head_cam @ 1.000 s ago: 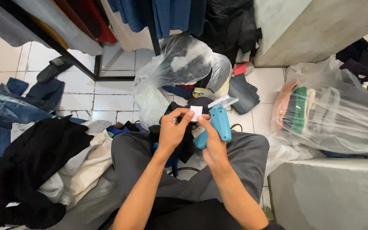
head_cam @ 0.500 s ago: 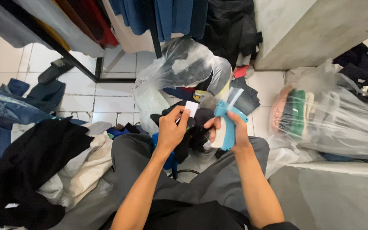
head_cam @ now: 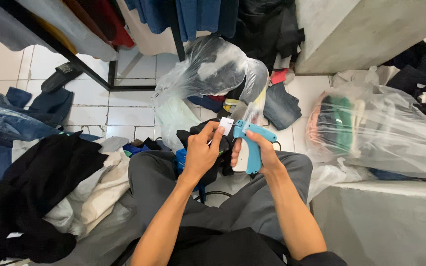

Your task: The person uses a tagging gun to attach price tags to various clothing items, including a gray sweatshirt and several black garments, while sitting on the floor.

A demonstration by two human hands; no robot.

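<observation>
white tag point(head_cam: 226, 125), clear plastic bags point(head_cam: 371, 133)

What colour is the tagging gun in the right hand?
Light blue tagging gun, seen in the head view.

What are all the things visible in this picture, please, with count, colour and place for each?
small white paper tag: one, white, pinched at the left fingertips
blue plastic tagging gun: one, light blue, gripped in the right hand
black garment: one, black, on the lap under both hands
clear plastic bags of clothes: two, transparent, ahead and at right
pile of dark and cream clothes: one, black and cream, floor at left
blue jeans: several, blue, far left
black metal clothes rack: one, black, top left
white tiled floor: white, centre
left hand: one, holding the tag
right hand: one, around the gun
</observation>
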